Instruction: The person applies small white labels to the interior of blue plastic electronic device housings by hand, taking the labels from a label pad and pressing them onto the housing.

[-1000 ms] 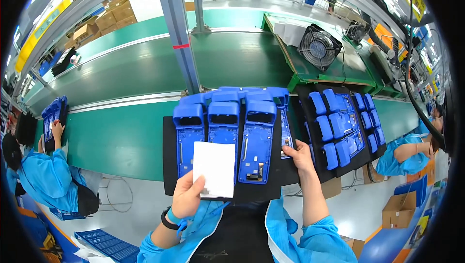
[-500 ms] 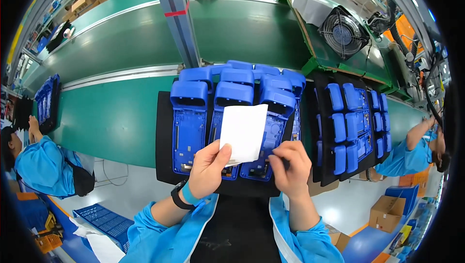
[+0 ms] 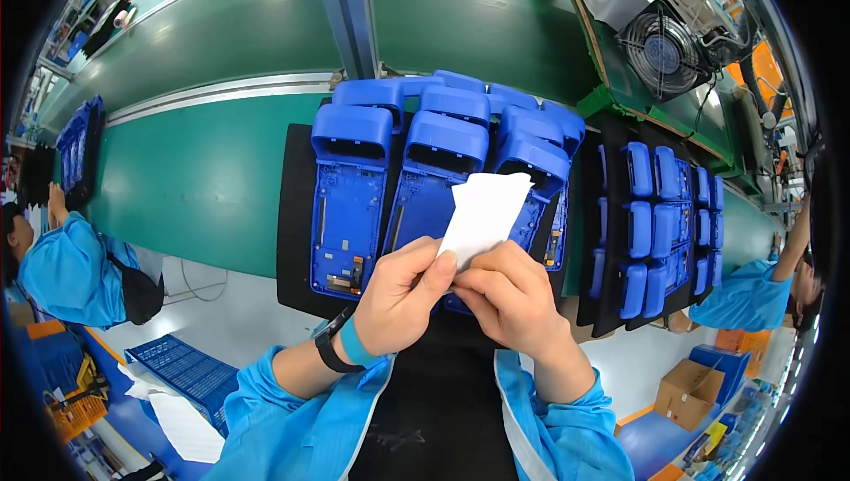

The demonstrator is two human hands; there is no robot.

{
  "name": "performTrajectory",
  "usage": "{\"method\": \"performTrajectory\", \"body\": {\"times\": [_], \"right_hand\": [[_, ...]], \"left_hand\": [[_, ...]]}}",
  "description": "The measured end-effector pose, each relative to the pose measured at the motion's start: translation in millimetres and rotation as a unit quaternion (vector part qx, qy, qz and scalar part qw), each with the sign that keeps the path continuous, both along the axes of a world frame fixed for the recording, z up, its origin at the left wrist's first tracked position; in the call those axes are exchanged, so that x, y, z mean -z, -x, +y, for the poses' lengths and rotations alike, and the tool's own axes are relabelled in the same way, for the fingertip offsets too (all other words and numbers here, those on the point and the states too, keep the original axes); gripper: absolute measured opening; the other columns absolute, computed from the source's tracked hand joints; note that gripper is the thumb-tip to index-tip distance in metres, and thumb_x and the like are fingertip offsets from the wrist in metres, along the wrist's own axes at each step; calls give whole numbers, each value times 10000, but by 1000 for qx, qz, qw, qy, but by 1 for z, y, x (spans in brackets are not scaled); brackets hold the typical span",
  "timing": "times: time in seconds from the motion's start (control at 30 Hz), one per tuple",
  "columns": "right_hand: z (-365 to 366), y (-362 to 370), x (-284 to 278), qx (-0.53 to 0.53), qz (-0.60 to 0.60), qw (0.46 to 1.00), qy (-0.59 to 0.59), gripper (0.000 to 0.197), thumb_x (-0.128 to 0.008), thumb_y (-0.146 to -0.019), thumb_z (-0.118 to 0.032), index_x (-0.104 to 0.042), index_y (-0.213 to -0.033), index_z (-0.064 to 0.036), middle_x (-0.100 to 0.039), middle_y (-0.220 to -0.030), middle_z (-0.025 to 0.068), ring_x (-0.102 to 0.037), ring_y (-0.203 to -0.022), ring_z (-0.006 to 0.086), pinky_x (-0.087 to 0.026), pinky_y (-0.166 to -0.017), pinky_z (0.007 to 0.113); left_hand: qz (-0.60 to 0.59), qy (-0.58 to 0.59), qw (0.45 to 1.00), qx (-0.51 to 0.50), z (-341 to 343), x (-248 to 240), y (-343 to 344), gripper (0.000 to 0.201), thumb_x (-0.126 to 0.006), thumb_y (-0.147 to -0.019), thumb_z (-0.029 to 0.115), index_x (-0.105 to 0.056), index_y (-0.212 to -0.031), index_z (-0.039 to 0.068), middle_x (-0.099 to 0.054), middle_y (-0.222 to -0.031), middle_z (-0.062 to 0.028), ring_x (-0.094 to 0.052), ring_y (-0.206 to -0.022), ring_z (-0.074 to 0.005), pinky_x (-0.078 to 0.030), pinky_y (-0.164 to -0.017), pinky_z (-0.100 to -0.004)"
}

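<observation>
A small stack of white paper sheets [image 3: 489, 211] is gripped in my left hand [image 3: 403, 291], thumb on top, its upper edges slightly fanned. My right hand [image 3: 513, 295] is closed in a pinch at the stack's lower right edge; whatever lies between those fingertips is too small to tell. Beneath and beyond the paper, several blue plastic housings [image 3: 348, 220] lie on a black foam pad [image 3: 295, 215], with raised hooded ends at the far side. Small boards and ribbon cables show inside them. The paper and my hands partly hide the middle and right housings.
More blue housings [image 3: 637, 224] stand on black pads to the right. A fan [image 3: 662, 49] sits on the green-edged shelf [image 3: 611, 105]. A metal post [image 3: 345, 21] rises behind the housings. Co-workers in blue sit at left [image 3: 71, 260] and right [image 3: 739, 291].
My right hand has moved in to the left and now meets the paper's lower edge. The stack has tilted rightward and its top has fanned. The whole view has shifted slightly.
</observation>
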State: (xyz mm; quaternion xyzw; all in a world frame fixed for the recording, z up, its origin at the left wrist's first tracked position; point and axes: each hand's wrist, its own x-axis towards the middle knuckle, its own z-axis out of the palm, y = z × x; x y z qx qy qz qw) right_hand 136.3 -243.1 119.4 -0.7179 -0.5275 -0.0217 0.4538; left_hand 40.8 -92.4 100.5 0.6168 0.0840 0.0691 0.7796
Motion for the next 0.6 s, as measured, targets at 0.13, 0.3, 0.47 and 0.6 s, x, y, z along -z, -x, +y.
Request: {"method": "performTrajectory", "body": {"times": [0.13, 0.3, 0.47, 0.6], "right_hand": [[1, -4, -1, -8, -22, 1000, 16, 256, -791, -697, 46, -653, -910, 4, -623, -847, 109, -606, -722, 273, -500, -608, 340], [2, -6, -3, -8, -29, 998, 60, 255, -768, -691, 61, -632, -899, 6, -609, -850, 107, -599, -723, 284, -497, -605, 347], [0, -5, -2, -30, -1, 997, 69, 221, -705, -700, 113, -583, -840, -7, -581, -812, 104, -569, -699, 279, -467, -603, 359], [-15, -6, -15, 5, 132, 991, 26, 181, -602, -750, 149, -567, -835, -7, -564, -787, 96, -538, -688, 223, -426, -609, 300]], "left_hand": [[-9, -42, 999, 10, 2, -1, -4, 291, -527, -1052, 208, -656, -1094, -50, -553, -829, -77, -506, -742, -138, -422, -673, -290], [2, -77, 996, 38, 9, -8, -7, 313, -520, -1056, 220, -664, -1052, -58, -576, -802, -86, -520, -715, -150, -432, -654, -304], [30, -29, 998, 51, 12, -10, -11, 329, -522, -1056, 226, -664, -1021, -68, -629, -799, -87, -550, -713, -128, -460, -652, -295], [20, -35, 996, -80, 19, -5, -6, 303, -509, -1061, 185, -661, -1054, -78, -683, -880, -64, -584, -808, -79, -490, -707, -259]]}}
